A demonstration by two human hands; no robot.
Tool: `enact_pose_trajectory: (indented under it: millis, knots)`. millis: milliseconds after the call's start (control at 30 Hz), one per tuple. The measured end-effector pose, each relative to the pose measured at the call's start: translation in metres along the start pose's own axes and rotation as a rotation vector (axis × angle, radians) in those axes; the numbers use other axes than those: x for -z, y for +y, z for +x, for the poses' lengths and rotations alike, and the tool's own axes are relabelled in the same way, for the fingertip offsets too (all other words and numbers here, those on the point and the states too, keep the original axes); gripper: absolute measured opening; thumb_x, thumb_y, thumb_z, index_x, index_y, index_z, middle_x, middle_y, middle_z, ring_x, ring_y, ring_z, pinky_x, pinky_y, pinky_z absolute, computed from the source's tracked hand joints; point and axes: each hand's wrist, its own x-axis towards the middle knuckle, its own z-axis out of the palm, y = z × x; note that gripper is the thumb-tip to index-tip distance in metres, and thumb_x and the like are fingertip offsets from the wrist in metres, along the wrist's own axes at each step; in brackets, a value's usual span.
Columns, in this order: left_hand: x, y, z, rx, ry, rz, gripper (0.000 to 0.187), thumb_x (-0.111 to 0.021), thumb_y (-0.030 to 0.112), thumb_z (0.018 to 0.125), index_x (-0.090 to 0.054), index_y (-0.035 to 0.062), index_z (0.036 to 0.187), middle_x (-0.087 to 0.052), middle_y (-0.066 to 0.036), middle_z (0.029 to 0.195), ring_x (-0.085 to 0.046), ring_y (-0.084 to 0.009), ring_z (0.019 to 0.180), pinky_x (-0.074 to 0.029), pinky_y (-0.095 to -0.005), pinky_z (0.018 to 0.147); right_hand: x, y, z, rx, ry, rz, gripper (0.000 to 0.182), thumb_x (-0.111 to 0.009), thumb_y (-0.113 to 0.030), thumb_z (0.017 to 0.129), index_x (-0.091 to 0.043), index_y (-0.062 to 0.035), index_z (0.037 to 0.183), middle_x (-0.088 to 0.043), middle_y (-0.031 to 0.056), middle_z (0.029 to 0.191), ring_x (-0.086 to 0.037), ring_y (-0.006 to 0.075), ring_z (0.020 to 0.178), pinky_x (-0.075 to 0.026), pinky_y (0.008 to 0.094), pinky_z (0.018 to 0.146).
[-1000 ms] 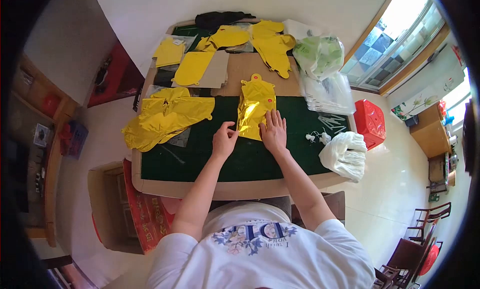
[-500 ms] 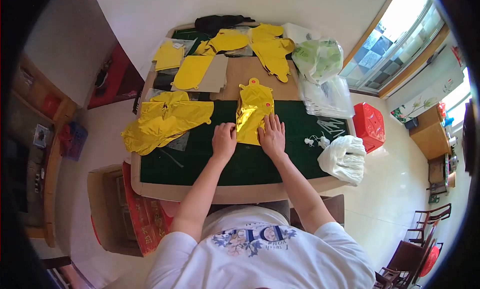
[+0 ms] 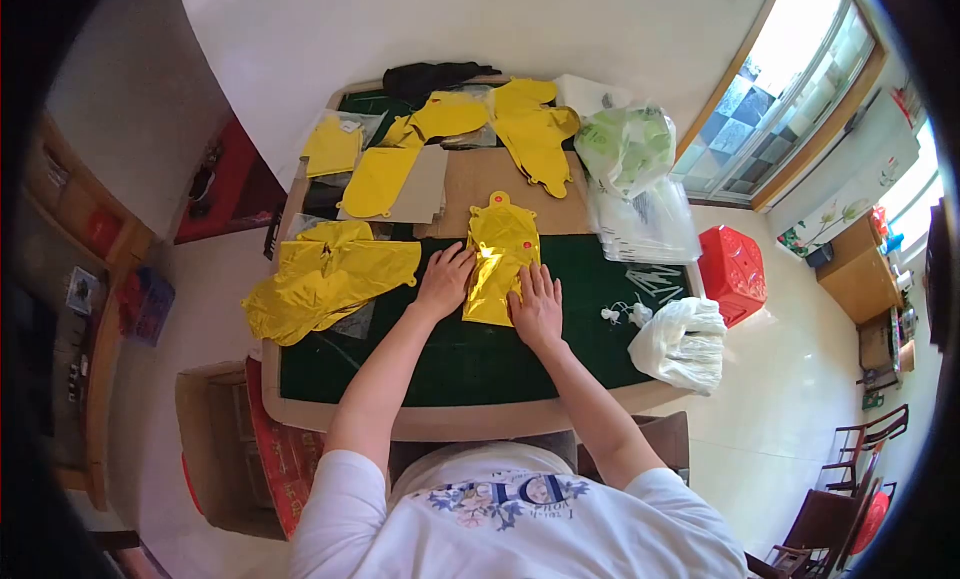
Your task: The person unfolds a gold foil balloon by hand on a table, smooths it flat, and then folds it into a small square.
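A shiny gold foil piece (image 3: 502,269) with small red dots lies on the green table surface, its top end on a cardboard sheet (image 3: 462,184). My left hand (image 3: 446,281) rests at its left edge, fingers apart and touching the foil. On its lower right part lies my right hand (image 3: 537,305), palm down with the fingers spread. Neither hand grips anything. A pile of crumpled gold foil pieces (image 3: 335,277) lies to the left of my left hand.
Flat yellow pieces (image 3: 530,134) lie across the back. At the right are clear plastic bags (image 3: 645,224), a green-and-white bag (image 3: 628,147) and a white bag (image 3: 680,347). A red stool (image 3: 732,277) stands beyond the right edge, an open cardboard box (image 3: 225,449) at the lower left.
My left hand has moved up along the foil's left edge, and its fingers have spread. My right hand stays on the foil. The whole view has shifted, so the table appears lower.
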Motion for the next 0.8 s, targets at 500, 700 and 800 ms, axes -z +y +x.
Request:
enact_pose_trajectory:
  millis: [500,700,800]
  knots:
    - [0.006,0.014,0.023,0.313,0.138,-0.310,0.031,-0.059,0.015,0.086,-0.060,0.0062,0.116,-0.067,-0.013,0.094,-0.063,-0.0333,0.087,-0.049,-0.0434,0.078,-0.003,0.001,0.000,0.004,0.009,-0.005,0.055,-0.042,-0.038,0.096,-0.040,-0.0051,0.140,-0.033,0.0153,0.149,-0.025,0.0293,0.141,-0.016,0.0464,0.115]
    - [-0.008,0.008,0.028,0.177,0.083,-0.089,0.031,-0.058,0.015,0.086,-0.060,0.0051,0.115,-0.061,-0.009,0.117,-0.049,-0.0260,0.117,-0.037,-0.0464,0.098,-0.004,0.002,0.000,0.010,0.039,0.022,0.054,-0.045,-0.037,0.095,-0.043,-0.0046,0.139,-0.035,0.0162,0.148,-0.026,0.0302,0.141,-0.017,0.0467,0.115]
    - [-0.011,0.009,0.027,0.110,0.051,0.043,0.032,-0.053,0.017,0.089,-0.059,0.0048,0.118,-0.055,-0.009,0.127,-0.042,-0.0256,0.127,-0.030,-0.0494,0.105,-0.004,0.001,0.000,0.009,0.049,0.019,0.055,-0.046,-0.037,0.095,-0.043,-0.0045,0.139,-0.036,0.0164,0.148,-0.027,0.0302,0.140,-0.017,0.0467,0.115]
